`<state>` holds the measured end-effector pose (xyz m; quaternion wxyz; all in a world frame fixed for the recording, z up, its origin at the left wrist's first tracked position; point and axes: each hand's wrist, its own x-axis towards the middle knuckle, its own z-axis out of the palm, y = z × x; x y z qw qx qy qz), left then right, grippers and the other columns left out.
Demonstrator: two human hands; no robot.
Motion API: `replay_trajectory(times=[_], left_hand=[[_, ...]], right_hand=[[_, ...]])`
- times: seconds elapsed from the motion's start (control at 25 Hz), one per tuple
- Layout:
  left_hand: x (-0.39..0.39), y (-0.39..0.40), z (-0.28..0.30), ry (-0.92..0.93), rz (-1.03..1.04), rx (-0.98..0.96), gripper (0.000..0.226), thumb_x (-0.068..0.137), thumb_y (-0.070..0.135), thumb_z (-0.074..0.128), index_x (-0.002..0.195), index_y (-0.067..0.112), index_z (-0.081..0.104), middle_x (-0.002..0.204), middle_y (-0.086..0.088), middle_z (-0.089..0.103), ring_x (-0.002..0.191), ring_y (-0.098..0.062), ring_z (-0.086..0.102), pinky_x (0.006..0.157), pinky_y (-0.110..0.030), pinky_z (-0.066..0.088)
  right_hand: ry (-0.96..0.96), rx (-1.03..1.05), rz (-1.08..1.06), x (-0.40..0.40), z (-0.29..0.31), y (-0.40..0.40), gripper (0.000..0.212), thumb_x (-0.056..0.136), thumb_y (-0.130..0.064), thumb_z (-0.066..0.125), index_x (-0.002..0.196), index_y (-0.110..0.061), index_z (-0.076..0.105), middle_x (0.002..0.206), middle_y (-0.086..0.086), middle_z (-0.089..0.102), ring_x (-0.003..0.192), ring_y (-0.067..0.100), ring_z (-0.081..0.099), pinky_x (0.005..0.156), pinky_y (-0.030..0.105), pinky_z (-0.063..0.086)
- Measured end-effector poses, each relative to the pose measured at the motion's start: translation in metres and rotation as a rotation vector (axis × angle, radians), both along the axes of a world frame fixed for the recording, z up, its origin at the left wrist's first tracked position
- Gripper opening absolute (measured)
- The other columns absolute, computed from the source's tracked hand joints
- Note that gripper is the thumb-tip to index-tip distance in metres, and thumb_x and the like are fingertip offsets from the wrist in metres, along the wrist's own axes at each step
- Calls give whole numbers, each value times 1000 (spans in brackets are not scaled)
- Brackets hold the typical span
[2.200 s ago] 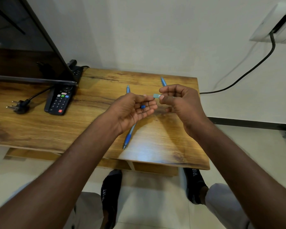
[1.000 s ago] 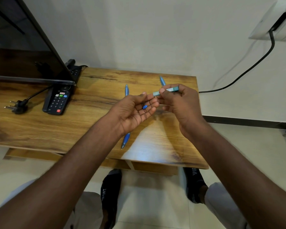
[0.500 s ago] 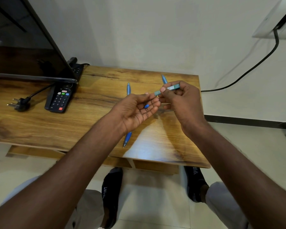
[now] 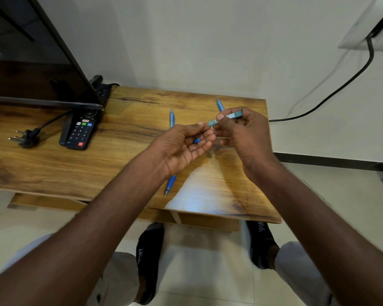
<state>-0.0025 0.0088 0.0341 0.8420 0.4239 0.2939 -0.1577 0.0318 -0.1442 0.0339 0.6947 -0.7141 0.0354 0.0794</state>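
A person's two hands meet above the far right part of a wooden worktop [image 4: 119, 164]. The right hand [image 4: 248, 133] pinches a slim teal tube [image 4: 227, 117] between thumb and curled fingers. Compared with two seconds ago, when only a short stub showed between the hands, much more of the tube now shows, with its white label, and it slants up to the right. This suggests the tube has been drawn clear of the left hand and its open end is ready for use.

The left hand [image 4: 181, 149] lies palm up with its fingers relaxed, and a small blue cap [image 4: 196, 141] rests loose on them, as before. The tube's lower end sits just beside the left fingertips, above the cap and apart from it.

Two blue pens lie on the worktop, one [image 4: 170, 184] under the left hand and another [image 4: 219, 104] behind the right.
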Motion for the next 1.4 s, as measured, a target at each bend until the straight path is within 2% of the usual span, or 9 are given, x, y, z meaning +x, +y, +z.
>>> replay_trajectory(times=[0.16,0.52,1.0,1.4], left_hand=[[-1,0,-1,-9,-3,13,14,100,7,67,110,-2,70,92,-13,77,85,-18,76,87,-29,62],[0,-1,-1,-14,21,26,9,100,9,67,103,1,70,92,-14,77,80,-18,77,86,-29,62],[1,-3,1,-15,38,50,10,103,14,64,97,6,66,90,-13,76,83,-19,76,87,-30,60],[1,0,0,-51,40,116,10,101,16,67,99,6,68,88,-13,79,78,-19,79,78,-29,65]], right_hand=[[25,14,15,0,0,-1,14,100,-14,72,112,-7,72,95,12,80,87,25,80,66,30,62],[112,81,24,0,1,-2,15,98,-16,73,111,-8,73,94,12,80,81,19,79,59,27,56],[171,153,3,2,-1,-2,13,98,-15,74,109,-10,74,91,10,79,80,19,79,58,27,57],[235,197,21,3,0,-4,12,98,-17,74,109,-11,73,86,6,80,79,17,79,61,26,59]])
